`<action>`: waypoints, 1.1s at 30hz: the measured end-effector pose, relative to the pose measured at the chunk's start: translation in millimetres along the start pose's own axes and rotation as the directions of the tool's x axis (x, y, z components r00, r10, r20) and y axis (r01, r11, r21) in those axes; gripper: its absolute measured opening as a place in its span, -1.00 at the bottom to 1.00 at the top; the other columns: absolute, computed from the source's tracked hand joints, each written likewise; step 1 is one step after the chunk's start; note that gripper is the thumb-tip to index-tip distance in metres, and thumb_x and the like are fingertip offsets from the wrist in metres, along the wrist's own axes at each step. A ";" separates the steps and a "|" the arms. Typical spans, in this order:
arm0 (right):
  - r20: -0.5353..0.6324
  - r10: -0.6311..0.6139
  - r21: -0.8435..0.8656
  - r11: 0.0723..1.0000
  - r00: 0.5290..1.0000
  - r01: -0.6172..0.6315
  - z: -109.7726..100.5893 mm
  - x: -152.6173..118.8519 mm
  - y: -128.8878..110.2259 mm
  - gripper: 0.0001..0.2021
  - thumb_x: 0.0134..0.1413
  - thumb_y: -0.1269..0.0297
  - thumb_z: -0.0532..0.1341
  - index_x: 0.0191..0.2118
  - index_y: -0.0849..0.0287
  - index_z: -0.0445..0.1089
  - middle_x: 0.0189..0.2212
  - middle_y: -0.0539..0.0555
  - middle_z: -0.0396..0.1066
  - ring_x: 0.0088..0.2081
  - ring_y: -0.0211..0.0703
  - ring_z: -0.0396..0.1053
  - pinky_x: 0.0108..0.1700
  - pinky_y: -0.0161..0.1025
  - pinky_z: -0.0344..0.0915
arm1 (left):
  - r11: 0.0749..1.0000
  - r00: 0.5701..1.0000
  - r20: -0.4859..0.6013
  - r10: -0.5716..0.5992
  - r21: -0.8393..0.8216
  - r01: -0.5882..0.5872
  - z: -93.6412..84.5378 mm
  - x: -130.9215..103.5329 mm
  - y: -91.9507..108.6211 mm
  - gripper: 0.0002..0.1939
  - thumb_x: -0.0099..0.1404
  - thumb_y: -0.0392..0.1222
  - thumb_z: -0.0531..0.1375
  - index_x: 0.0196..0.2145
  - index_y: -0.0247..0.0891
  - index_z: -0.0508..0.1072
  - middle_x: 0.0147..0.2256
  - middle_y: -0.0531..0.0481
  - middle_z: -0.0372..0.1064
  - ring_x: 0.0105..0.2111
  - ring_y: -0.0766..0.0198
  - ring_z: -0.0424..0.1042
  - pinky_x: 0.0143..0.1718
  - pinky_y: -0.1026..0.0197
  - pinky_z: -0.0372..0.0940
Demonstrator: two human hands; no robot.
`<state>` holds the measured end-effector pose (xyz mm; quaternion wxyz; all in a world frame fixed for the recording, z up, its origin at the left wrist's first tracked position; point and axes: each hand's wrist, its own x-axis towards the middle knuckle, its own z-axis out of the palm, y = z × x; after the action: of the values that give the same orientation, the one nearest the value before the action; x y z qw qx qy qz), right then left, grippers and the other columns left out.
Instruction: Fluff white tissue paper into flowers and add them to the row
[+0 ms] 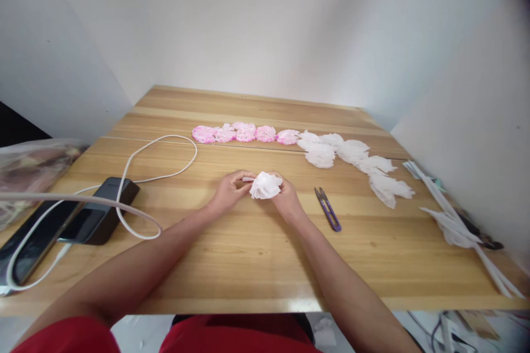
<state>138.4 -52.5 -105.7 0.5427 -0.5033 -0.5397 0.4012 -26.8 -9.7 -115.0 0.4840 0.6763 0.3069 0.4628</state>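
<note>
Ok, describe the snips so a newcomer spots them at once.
On the wooden table, find the person's right hand. Just right of it lie the snips, tips toward the table's far edge. Their purple handles set them apart from the white crinkled pieces beyond.

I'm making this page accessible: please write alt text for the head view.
A person's left hand and right hand hold a white ruffled flower over a wooden table. Beyond them, pink-tinged flowers and white flowers form a row; purple snips lie to the right, and a black device and white cable to the left.
</note>
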 end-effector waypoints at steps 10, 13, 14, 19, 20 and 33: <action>0.008 0.067 0.060 0.996 0.998 -0.068 3.1 -0.5 -4.5 -0.59 -0.19 0.28 0.33 -0.11 0.17 0.43 -0.13 0.10 0.47 -0.15 -0.11 0.42 -0.08 -0.19 0.34 | 0.996 0.997 0.009 -0.081 -0.029 0.081 -0.4 -0.5 -0.6 -0.81 0.07 -0.22 0.20 -0.32 -0.32 0.40 -0.33 -0.04 0.41 -0.28 0.26 0.38 -0.22 0.28 0.27; 0.017 0.083 0.087 0.993 0.996 -0.084 4.2 -1.8 -7.7 -0.57 -0.18 0.28 0.33 -0.08 0.16 0.42 -0.11 0.10 0.46 -0.11 -0.09 0.42 -0.04 -0.17 0.33 | 0.996 0.996 0.001 -0.084 -0.013 0.084 -0.3 -0.6 1.5 -0.79 0.05 -0.22 0.20 -0.31 -0.31 0.37 -0.34 -0.03 0.38 -0.30 0.27 0.37 -0.24 0.29 0.26; 0.025 0.088 0.090 0.992 0.996 -0.090 4.4 -2.2 -8.4 -0.58 -0.17 0.27 0.32 -0.08 0.17 0.42 -0.10 0.10 0.46 -0.10 -0.09 0.42 -0.03 -0.17 0.33 | 0.997 0.997 -0.003 -0.083 0.003 0.083 -0.3 -0.7 2.3 -0.80 0.05 -0.22 0.19 -0.32 -0.31 0.37 -0.34 -0.02 0.38 -0.30 0.27 0.36 -0.24 0.29 0.25; 0.059 0.088 0.103 0.990 0.994 -0.094 5.0 -2.8 -7.2 -0.60 -0.13 0.23 0.32 -0.09 0.19 0.43 -0.09 0.10 0.46 -0.08 -0.08 0.42 -0.01 -0.17 0.32 | 0.994 0.997 -0.006 -0.071 0.082 0.071 -0.8 -1.7 4.4 -0.84 0.07 -0.22 0.17 -0.35 -0.30 0.36 -0.36 0.00 0.36 -0.31 0.28 0.35 -0.23 0.28 0.25; 0.061 0.087 0.102 0.990 0.994 -0.093 4.9 -2.8 -6.3 -0.61 -0.13 0.23 0.32 -0.10 0.19 0.43 -0.10 0.10 0.46 -0.08 -0.09 0.42 0.00 -0.17 0.31 | 0.993 0.997 -0.011 -0.071 0.098 0.072 -1.0 -1.9 4.7 -0.85 0.07 -0.22 0.17 -0.36 -0.30 0.36 -0.36 0.00 0.36 -0.32 0.28 0.36 -0.24 0.28 0.25; 0.091 0.097 0.087 0.991 0.991 -0.105 5.8 -4.9 -5.5 -0.61 -0.14 0.23 0.33 -0.11 0.19 0.44 -0.12 0.08 0.47 -0.10 -0.08 0.42 -0.01 -0.17 0.31 | 0.970 0.993 -0.075 -0.092 0.219 0.107 2.2 -3.1 10.4 -0.88 0.05 -0.22 0.15 -0.40 -0.28 0.34 -0.43 0.05 0.35 -0.40 0.31 0.33 -0.36 0.32 0.21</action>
<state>131.5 -57.6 -101.7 0.5203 -0.4866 -0.5174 0.4741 -26.3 -16.8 -106.5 0.4177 0.6949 0.4057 0.4219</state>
